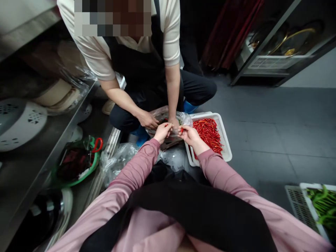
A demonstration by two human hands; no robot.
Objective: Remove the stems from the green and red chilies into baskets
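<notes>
Both my hands are held over a clear plastic bag (187,120) between me and a co-worker. My left hand (163,132) is closed in a pinch, with a small bit of red chili at its fingertips. In the pinch of my right hand (189,134) is a red chili (181,130). Just right of that hand, a white plastic basket (228,148) holds many thin red chilies (208,133). The co-worker's hands (148,119) reach into the bag from the far side. What lies inside the bag is mostly hidden.
A co-worker in a dark apron (133,63) squats opposite. At left, a green basin (76,182) with dark contents and red-handled scissors (97,145) is by a metal shelf. Green peppers (324,206) fill a white basket at lower right. Grey floor tiles (262,140) extend rightward.
</notes>
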